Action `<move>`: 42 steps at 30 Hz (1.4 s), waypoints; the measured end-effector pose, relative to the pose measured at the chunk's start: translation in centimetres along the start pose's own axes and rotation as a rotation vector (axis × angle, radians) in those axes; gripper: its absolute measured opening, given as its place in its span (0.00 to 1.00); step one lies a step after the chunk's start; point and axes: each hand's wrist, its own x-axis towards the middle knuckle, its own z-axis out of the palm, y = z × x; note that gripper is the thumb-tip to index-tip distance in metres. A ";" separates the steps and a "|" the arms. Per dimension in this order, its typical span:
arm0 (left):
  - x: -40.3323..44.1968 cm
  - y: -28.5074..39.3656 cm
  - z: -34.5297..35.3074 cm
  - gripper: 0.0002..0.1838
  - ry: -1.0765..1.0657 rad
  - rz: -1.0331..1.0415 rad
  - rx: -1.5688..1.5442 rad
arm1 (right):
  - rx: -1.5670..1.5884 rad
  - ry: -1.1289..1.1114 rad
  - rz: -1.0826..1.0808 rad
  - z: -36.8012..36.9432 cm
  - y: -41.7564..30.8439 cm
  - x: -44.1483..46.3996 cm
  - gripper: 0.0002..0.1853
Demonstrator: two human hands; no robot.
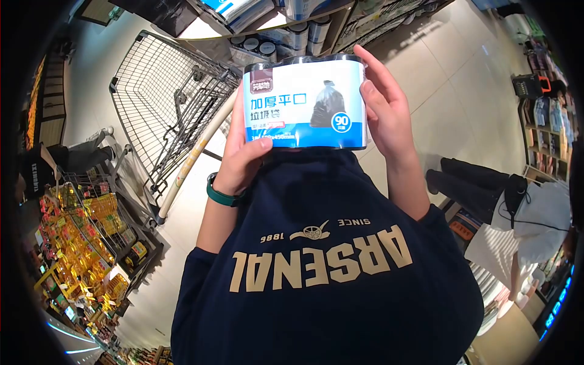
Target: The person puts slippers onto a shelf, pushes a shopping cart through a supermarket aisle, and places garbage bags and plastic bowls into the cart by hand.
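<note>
A wrapped pack of garbage bag rolls (292, 97) is held up in front of my chest. Its white and blue label faces me, with Chinese print, a picture of a tied black bag and the number 90. At the pack's left end my left hand (243, 143) grips it, thumb over the lower front corner and the other fingers hidden behind. A green watch band (222, 192) is on that wrist. My right hand (389, 106) closes around the opposite end, its thumb by the side edge and a finger up at the top corner.
A wire shopping cart (152, 91) stands to the left, its handle (198, 152) beside my left arm. Shelves with similar packs (286, 39) are ahead. Bottles of yellow liquid (85, 231) are stacked at left. A person in white shorts (535, 213) is at right, near stocked shelves (547, 121).
</note>
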 end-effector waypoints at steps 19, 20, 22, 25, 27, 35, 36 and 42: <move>1.7 -2.6 -1.0 0.33 0.260 -0.169 -0.270 | 0.056 -0.194 0.045 1.4 -1.1 1.0 0.31; 1.9 -2.5 -1.5 0.33 0.229 -0.185 -0.201 | 0.018 -0.206 0.055 1.3 -1.2 1.0 0.32; 2.3 -2.4 -2.9 0.32 0.151 -0.279 -0.264 | -0.109 -0.266 -0.010 0.9 -0.7 1.2 0.34; 2.8 -2.1 -3.9 0.30 0.068 -0.398 -0.385 | -0.280 -0.364 0.003 0.8 -1.0 2.2 0.40; 3.6 -1.2 -5.4 0.29 0.003 -0.601 -0.472 | -0.354 -0.483 -0.144 1.7 -1.2 4.1 0.42; 3.5 -2.5 -5.6 0.25 0.067 -0.750 -0.522 | -0.500 -0.495 -0.139 0.9 -0.8 5.7 0.37; 3.5 -2.4 -5.3 0.25 0.077 -0.750 -0.519 | -0.499 -0.498 -0.139 1.0 -0.9 5.7 0.37; 2.1 -3.6 -4.5 0.25 0.046 -0.749 -0.526 | -0.469 -0.449 -0.111 0.3 -0.9 3.2 0.36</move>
